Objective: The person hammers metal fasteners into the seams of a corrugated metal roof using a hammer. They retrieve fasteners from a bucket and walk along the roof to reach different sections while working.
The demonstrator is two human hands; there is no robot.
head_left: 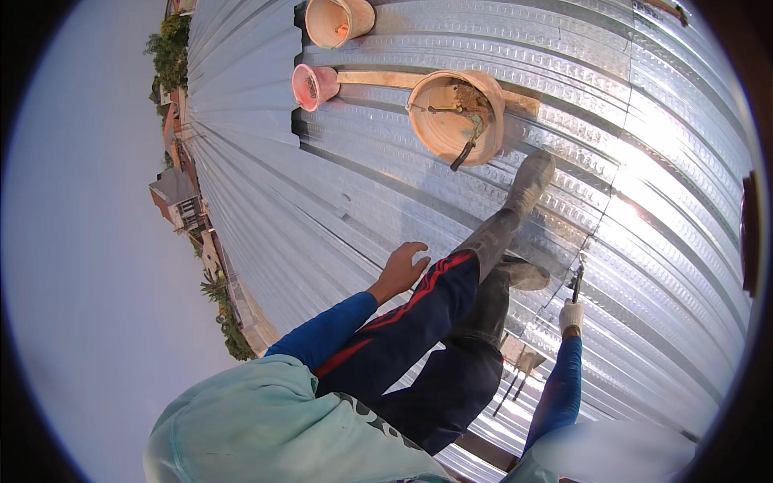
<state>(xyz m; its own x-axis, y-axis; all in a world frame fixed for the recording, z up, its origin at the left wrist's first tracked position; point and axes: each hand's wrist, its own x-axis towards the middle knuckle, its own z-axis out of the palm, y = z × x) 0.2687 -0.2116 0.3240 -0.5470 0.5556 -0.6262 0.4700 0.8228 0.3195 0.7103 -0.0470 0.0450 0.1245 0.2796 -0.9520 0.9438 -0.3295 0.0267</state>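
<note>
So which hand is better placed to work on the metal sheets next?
Probably the right hand: gloved, it grips the dark tool close to the metal sheets. The left hand is bare, seemingly empty, beside the striped trouser leg.

The sheeting is glossy metal, the large bucket matt plastic.

A mint-green top with dark printing lies at seven o'clock, over long blue sleeves. Navy track trousers with red side stripes meet grey boots toward two and three o'clock; a white glove covers the right hand at four.
</note>
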